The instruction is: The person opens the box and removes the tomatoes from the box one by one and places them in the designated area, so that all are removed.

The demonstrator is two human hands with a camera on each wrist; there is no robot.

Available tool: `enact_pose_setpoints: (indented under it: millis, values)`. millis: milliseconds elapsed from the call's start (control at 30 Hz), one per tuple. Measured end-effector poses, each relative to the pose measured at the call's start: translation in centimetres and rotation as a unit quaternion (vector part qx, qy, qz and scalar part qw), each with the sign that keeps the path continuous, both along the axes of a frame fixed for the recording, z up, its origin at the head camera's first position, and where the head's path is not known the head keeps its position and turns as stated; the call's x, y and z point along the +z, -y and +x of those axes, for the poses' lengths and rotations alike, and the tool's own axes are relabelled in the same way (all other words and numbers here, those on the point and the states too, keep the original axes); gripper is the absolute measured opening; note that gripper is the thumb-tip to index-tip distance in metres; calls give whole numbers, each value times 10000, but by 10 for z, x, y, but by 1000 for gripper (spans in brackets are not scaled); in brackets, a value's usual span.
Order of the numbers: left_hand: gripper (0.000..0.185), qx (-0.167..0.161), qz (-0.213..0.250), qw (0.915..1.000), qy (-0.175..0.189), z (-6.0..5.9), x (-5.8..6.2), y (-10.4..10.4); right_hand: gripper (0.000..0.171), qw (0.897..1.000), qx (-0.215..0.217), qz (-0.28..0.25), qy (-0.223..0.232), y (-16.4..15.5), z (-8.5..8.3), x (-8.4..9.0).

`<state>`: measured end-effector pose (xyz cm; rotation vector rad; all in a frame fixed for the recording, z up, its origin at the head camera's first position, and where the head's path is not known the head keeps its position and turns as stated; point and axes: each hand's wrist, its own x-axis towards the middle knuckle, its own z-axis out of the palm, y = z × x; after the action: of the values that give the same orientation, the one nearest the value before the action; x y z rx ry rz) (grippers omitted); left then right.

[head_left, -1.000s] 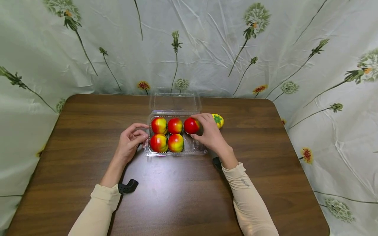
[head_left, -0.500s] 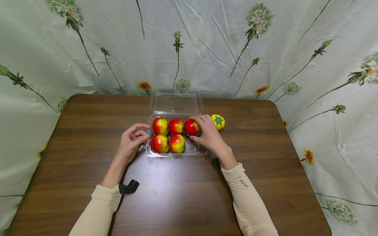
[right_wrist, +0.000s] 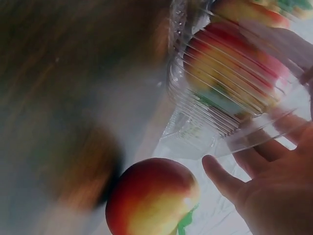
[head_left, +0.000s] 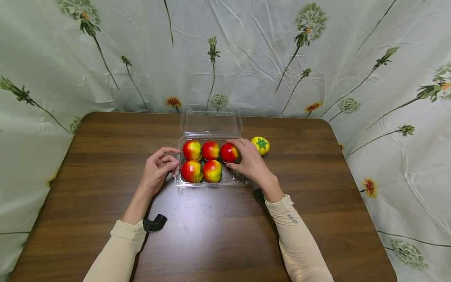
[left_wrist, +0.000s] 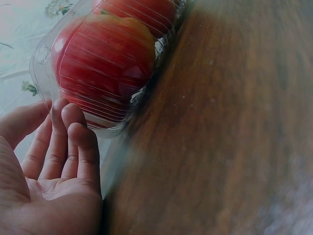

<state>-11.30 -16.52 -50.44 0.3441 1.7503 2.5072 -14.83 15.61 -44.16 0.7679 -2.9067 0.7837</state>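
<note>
At the left rim of the clear container, the left hand pinches the plastic, its index fingertip partly hidden. Inside the container's back right, the right hand has its grip round a red fruit, part of which the hand covers. Four similar fruits sit in the container's left and middle. Behind the container, the see-through lid is faint. Right of it, a yellow fruit lies on the tabletop, cut off in the right wrist view.
</note>
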Motion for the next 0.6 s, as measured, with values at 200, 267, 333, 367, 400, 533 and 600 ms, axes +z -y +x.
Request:
enact_pose_setpoints:
  millis: [200, 267, 333, 367, 400, 533, 600]
  values:
    - [30, 68, -97, 9999, 82, 0, 0, -2, 68, 10000, -19, -4, 94, -3, 3, 4]
    - [30, 61, -126, 9999, 54, 1, -1, -1, 68, 9999, -25, -85, 128, -4, 5, 4]
    - [30, 37, -129, 9999, 27, 2, -1, -1, 70, 9997, -51, -172, 167, -5, 7, 4]
    - [30, 28, -137, 9999, 17, 2, -1, -1, 71, 9996, -63, -224, 169, -6, 7, 5]
    - [30, 26, -143, 9999, 5, 2, -1, -1, 71, 9995, -75, -272, 155, -6, 7, 5]
    - [30, 32, -114, 9999, -7, 2, 0, -1, 73, 9989, -87, -453, -19, -6, 6, 6]
    - [30, 45, -84, 10000, -4, 2, 1, 0, 72, 9984, -64, -551, -138, -6, 5, 7]
